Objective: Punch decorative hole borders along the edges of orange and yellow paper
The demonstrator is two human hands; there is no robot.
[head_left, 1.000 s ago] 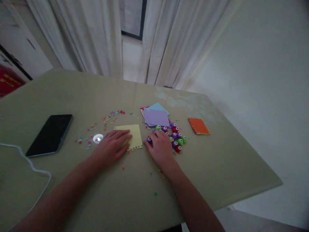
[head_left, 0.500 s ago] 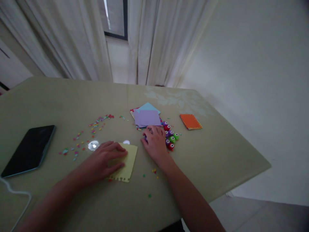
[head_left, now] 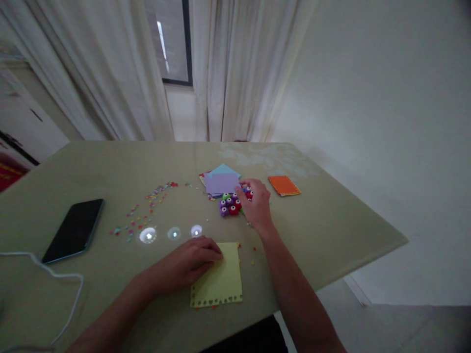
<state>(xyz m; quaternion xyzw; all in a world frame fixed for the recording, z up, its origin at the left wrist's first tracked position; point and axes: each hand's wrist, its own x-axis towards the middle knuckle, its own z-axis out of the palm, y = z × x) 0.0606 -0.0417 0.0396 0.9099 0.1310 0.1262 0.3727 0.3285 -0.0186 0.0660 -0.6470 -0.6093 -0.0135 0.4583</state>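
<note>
My left hand [head_left: 196, 260] lies over the left part of a yellow sheet of paper [head_left: 224, 277], its fingers stretched out and close together. A row of small punched holes runs along the sheet's near edge. Over the right side of a cluster of small purple, red and green eyed pieces [head_left: 230, 203] is my right hand [head_left: 257, 201]. Its thumb and fingers are apart and curved, and the pieces beneath it are partly hidden. Just behind the cluster lies a stack of purple and light blue paper [head_left: 221, 182].
An orange stitched-edge square [head_left: 284, 185] lies to the right. Scattered confetti [head_left: 156, 193] spreads at the left, with three round shiny spots [head_left: 147, 235] nearer me. A black tablet [head_left: 75, 230] and a white cable [head_left: 64, 274] are farther left.
The yellow sheet has come nearer to me and to the right under my left hand. My right hand has moved from the cluster's left side to its right side. The view has shifted.
</note>
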